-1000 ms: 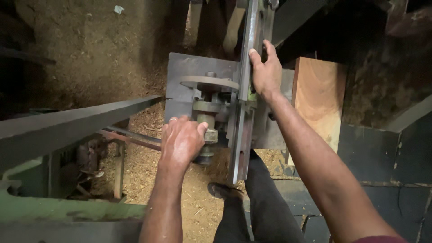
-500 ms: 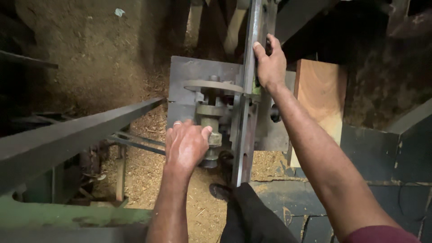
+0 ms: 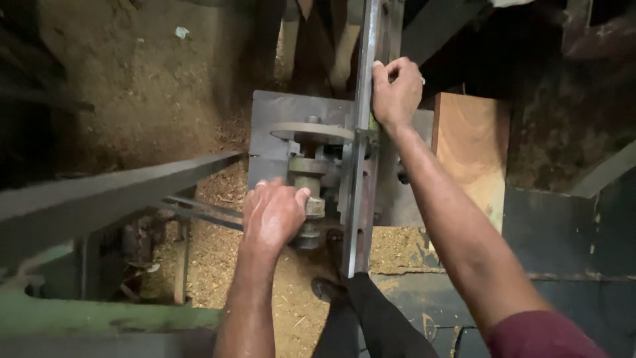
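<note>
Right hand (image 3: 395,93) on upright steel bar (image 3: 363,132)

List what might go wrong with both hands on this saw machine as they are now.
The right hand grips the thin metal blade bare, so its edge may cut the fingers. The left hand wraps a bolt beside the blade guide; a slip could pinch it. Sawdust on the floor around the person's foot may be slippery.

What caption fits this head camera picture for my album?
Left hand grips a grey metal nut while right hand holds the long upright steel bar.
</note>
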